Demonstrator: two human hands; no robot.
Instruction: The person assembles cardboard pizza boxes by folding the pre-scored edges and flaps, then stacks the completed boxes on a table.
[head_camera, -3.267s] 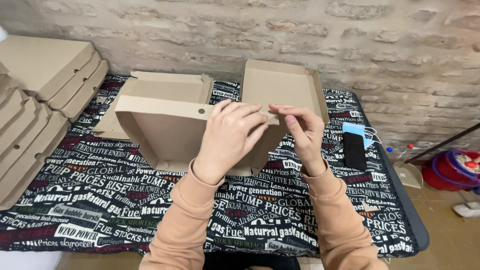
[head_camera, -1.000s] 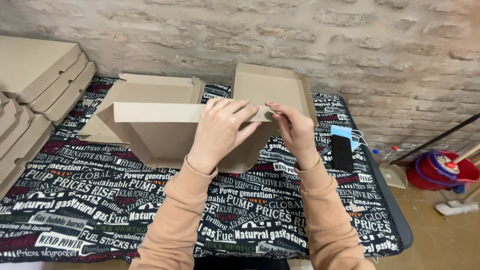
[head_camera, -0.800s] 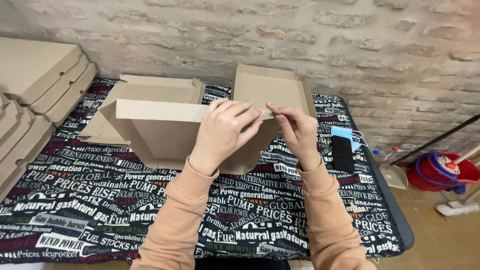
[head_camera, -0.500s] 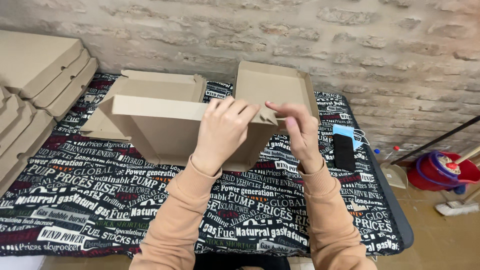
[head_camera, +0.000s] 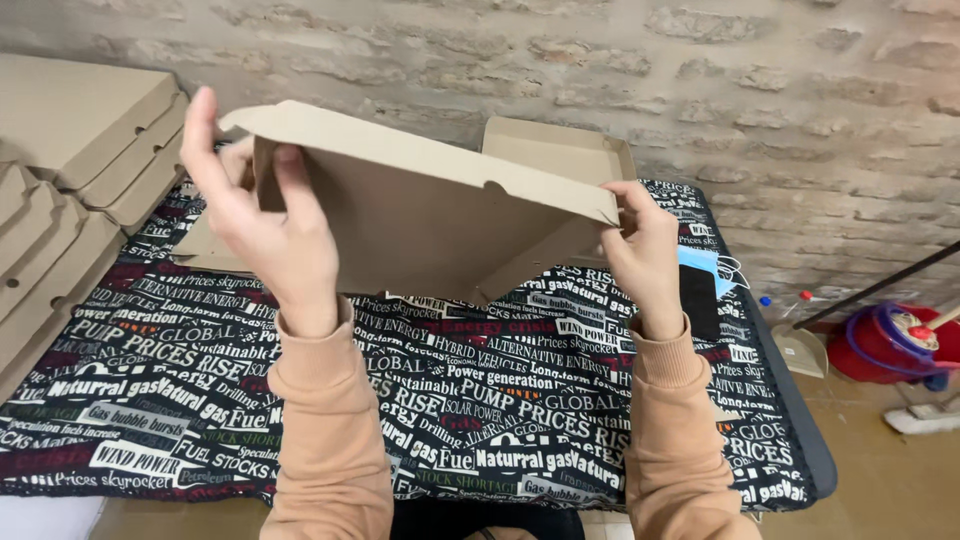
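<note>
Both hands are bare, the left hand (head_camera: 265, 225) and right hand (head_camera: 645, 250) alike. Long peach-coloured sleeves (head_camera: 330, 430) of soft, possibly fleecy knit cover both forearms, ending in ribbed cuffs (head_camera: 665, 355) at the wrists.

Tabletop (head_camera: 800, 440) draped in a black cloth (head_camera: 480, 420) printed with white and coloured lettering. Stacked along the left edge: closed brown cardboard boxes (head_camera: 75, 150). Toward the far side, an open cardboard box (head_camera: 555, 150) near the brick wall. At the right edge, a black phone (head_camera: 698, 300) touching a light-blue face mask (head_camera: 705, 265).
</note>
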